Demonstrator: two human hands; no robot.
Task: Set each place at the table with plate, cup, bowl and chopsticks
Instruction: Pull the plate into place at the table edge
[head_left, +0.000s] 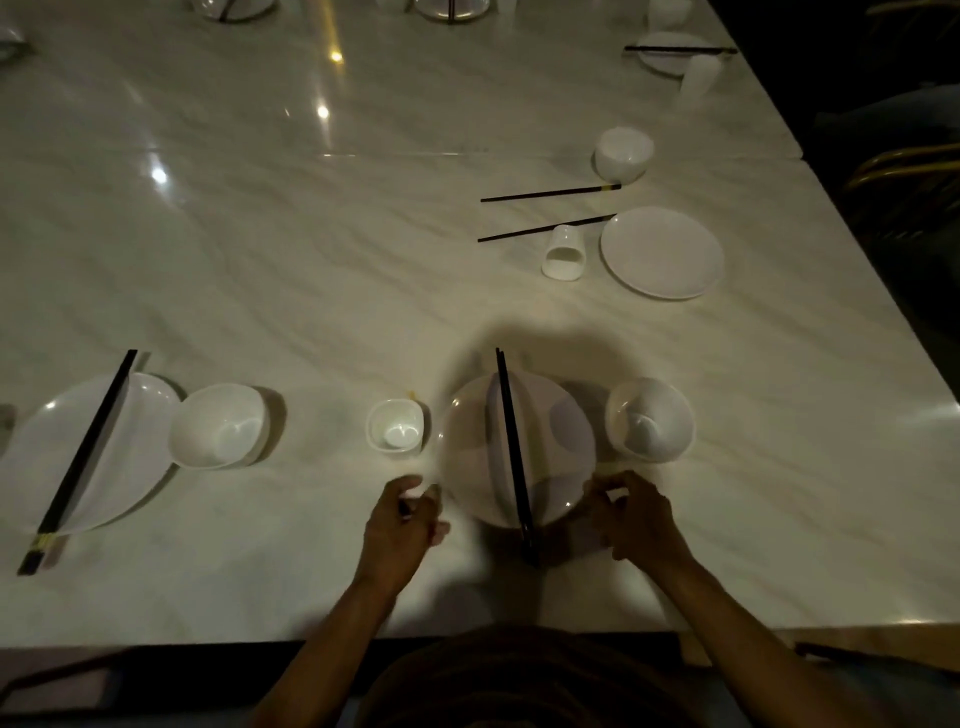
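A white plate (561, 447) lies in front of me near the table's front edge. A pair of black chopsticks (511, 441) rests across it. A small white cup (397, 426) stands just left of the plate and a white bowl (649, 418) just right of it. My left hand (405, 519) sits beside the plate's lower left rim, fingers loosely curled and holding nothing. My right hand (634, 514) is at the plate's lower right rim, where its thumb and fingers seem to pinch the edge. The plate looks blurred.
To the left is another plate (119, 457) with chopsticks (78, 462) and a bowl (218, 426). At the right rear lie a plate (662, 252), a cup on its side (563, 254), two separate chopsticks (550, 193) and a bowl (623, 153). More settings line the far edges.
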